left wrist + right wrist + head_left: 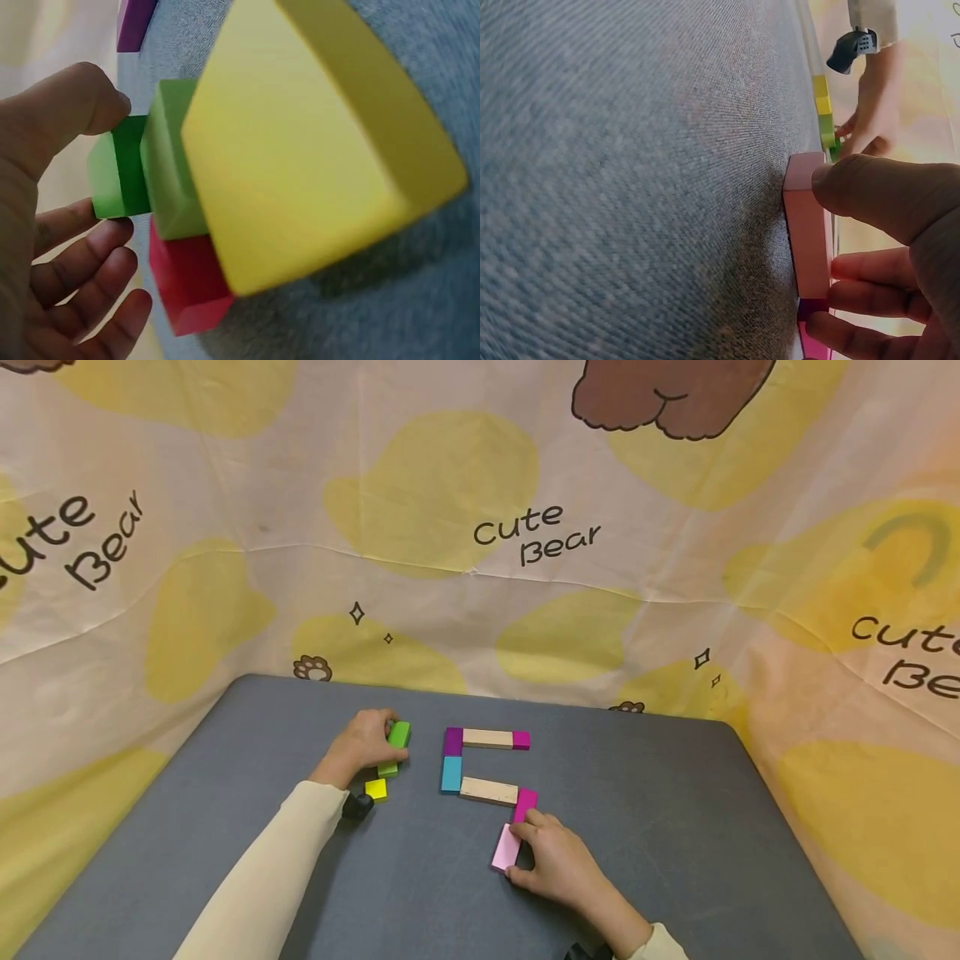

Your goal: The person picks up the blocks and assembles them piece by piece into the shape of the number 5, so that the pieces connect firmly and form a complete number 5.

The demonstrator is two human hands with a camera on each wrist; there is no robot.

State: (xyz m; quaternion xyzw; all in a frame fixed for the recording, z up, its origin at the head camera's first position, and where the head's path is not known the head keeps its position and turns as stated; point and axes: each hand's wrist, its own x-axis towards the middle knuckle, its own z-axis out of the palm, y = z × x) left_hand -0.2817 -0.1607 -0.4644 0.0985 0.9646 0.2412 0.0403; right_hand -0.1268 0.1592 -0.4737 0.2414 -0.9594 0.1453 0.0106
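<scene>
My left hand (363, 741) pinches a bright green block (400, 734) between thumb and fingers, over the left part of the table. Just below it lie a light green block (387, 770) and a yellow block (377, 790). A red block (190, 285) shows beside the light green one in the left wrist view; my hand hides it from the head view. My right hand (558, 862) grips a light pink block (506, 847) by its ends, thumb on the near end. The pink block lies slanted on the table, its far end against a magenta block (526, 802).
An angular line of blocks runs up the table: a wooden block (489, 790), a blue block (452, 775), a purple block (453, 741), another wooden block (487, 739) and a small magenta block (521, 740). A patterned cloth (420, 610) hangs around the grey table (645, 802).
</scene>
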